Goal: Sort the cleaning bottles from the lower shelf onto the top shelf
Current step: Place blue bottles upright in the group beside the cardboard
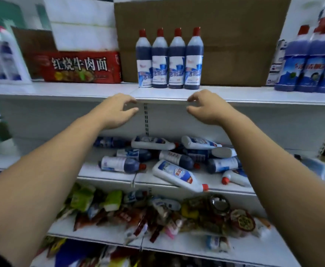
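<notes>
Several dark blue cleaning bottles with red caps (169,60) stand upright in a row on the top shelf (80,91), in front of a brown cardboard box. Below, on the lower shelf (107,175), several more bottles lie jumbled on their sides, some dark blue (121,164), some white (177,175). My left hand (117,112) and my right hand (207,110) hover just in front of the top shelf's front edge, below the standing row. Both hands are empty, with fingers curled and apart.
A red noodle carton (80,67) sits left of the standing bottles, and a large cardboard box (234,39) stands behind them. Light blue bottles (310,62) stand at the right of the top shelf. Snack packets (157,214) crowd the shelf under the lower one.
</notes>
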A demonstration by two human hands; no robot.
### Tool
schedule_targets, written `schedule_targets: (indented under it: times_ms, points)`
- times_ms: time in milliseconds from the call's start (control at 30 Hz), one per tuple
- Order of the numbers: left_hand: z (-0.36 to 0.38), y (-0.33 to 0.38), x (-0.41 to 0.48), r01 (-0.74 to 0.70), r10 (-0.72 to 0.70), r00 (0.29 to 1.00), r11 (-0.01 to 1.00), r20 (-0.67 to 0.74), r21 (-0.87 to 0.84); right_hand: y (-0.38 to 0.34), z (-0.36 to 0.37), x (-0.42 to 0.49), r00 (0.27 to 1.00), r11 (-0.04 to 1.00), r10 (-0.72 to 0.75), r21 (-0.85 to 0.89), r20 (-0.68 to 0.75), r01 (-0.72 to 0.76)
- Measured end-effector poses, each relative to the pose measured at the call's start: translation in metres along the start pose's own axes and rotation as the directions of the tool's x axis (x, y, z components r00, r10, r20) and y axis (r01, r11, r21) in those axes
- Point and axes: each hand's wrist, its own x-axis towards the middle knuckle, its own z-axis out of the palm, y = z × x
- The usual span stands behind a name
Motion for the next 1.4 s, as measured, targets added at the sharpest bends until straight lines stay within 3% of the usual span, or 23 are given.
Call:
schedule_targets:
  times_ms: [133, 367, 767, 933, 1167, 1400]
  points:
    - [-0.006, -0.057, -0.041, 0.089, -0.089, 0.996, 0.996, 0.032, -0.008, -0.062, 0.033, -0.014, 0.996, 0.99, -0.095, 0.106, -0.004, 0.095]
    - [0.015, -0.134, -0.088, 0.207, -0.202, 0.976, 0.977, 0.077, -0.06, -0.116, 0.115, -0.012, 0.973, 0.987, -0.089, 0.148, 0.213, 0.058]
    - [0.091, -0.232, -0.053, 0.326, -0.293, 0.918, 0.941, 0.269, -0.087, -0.104, 0.283, 0.031, 0.872, 0.975, 0.105, 0.124, 0.478, -0.185]
    - [0.115, -0.259, -0.013, 0.328, -0.292, 0.906, 0.942, 0.306, -0.073, -0.094, 0.321, 0.057, 0.822, 0.977, 0.106, 0.094, 0.56, -0.19]
    - [0.147, -0.288, 0.038, 0.317, -0.278, 0.892, 0.947, 0.357, -0.054, -0.091, 0.336, 0.057, 0.842, 0.972, 0.076, 0.148, 0.534, -0.182]
    - [0.174, -0.333, 0.096, 0.255, -0.223, 0.907, 0.966, 0.357, -0.042, -0.106, 0.296, 0.067, 0.871, 0.959, 0.167, 0.128, 0.461, -0.252]
